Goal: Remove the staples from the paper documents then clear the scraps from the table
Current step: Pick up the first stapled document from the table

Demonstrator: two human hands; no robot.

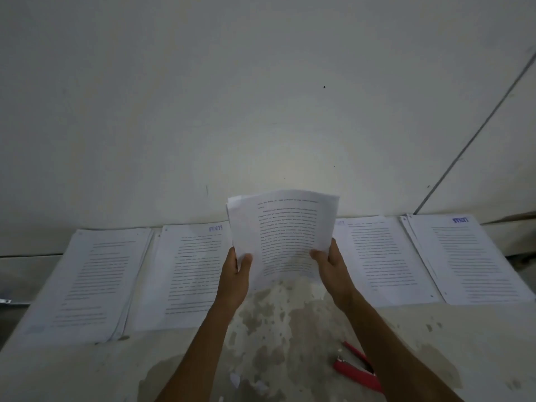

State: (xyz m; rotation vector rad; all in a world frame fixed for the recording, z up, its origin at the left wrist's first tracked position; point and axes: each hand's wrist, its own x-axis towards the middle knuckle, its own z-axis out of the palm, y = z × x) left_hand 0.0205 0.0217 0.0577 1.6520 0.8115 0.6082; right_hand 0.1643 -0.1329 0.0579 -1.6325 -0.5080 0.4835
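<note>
Right now I have both hands up in front of me with one stapled-looking bundle of papers [282, 236] held between them, lifted clear of the table [290, 320] and tilted almost upright so its printed face looks back at me. My left hand [236, 274] pinches the lower left corner, thumb on the front sheet; my right hand [330, 262] grips the lower right edge the same way, thumb over the text and fingers curled behind. The bundle's long axis runs up and away from my hands, so the top corners, where I would expect a staple, sit at the far end from both grips; I cannot make out a staple from this view. The upper left corner shows several sheets fanned slightly apart, which suggests to me the pages are loose there or only lightly bound. The red staple remover [356, 369] lies flat on the table close to me, under and just inside my right forearm, so the right hand is plainly the nearer one to fetch it. Four other stacks of printed sheets [87, 282] lie flat in a row along the far edge, two to each side of the held bundle. The paper is thin, white and floppy, bowing a little between my grips; the tabletop is pale, worn and blotchy, with a small white scrap [235, 380] near my left forearm.
</note>
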